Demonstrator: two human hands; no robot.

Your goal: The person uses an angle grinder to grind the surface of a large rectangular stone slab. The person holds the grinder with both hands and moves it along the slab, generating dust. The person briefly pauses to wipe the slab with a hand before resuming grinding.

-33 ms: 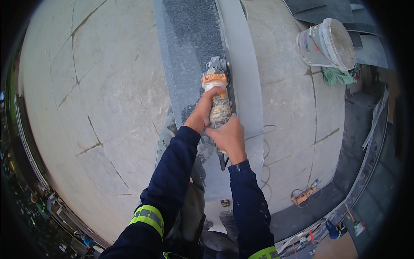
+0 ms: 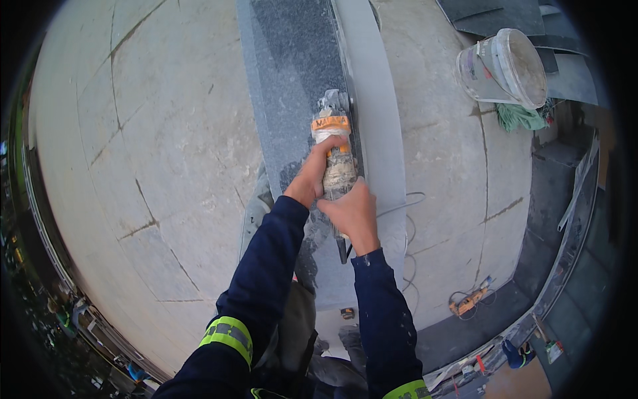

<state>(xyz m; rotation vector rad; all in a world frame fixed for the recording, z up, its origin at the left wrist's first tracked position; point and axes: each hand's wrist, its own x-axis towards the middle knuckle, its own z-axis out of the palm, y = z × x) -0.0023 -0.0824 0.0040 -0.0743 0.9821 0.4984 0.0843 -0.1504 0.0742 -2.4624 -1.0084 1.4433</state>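
My left hand (image 2: 312, 169) is closed round the body of a dusty angle grinder (image 2: 337, 159) with an orange band near its head. My right hand (image 2: 352, 209) grips the grinder's rear part, just below my left. The grinder's head lies at the right-hand edge of a dark speckled stone slab (image 2: 292, 53), beside a pale strip (image 2: 372, 86) running along it. Part of the slab is wet or dust-streaked. A black cord leaves the tool's back end and loops to the right.
A pale jointed floor (image 2: 153, 133) surrounds the slab. At upper right are a white bucket (image 2: 488, 70), green cloth (image 2: 518, 116) and dark sheets (image 2: 485, 13). Another orange power tool (image 2: 468, 299) lies lower right, near a dark ledge (image 2: 551, 199). Small items crowd both lower rims.
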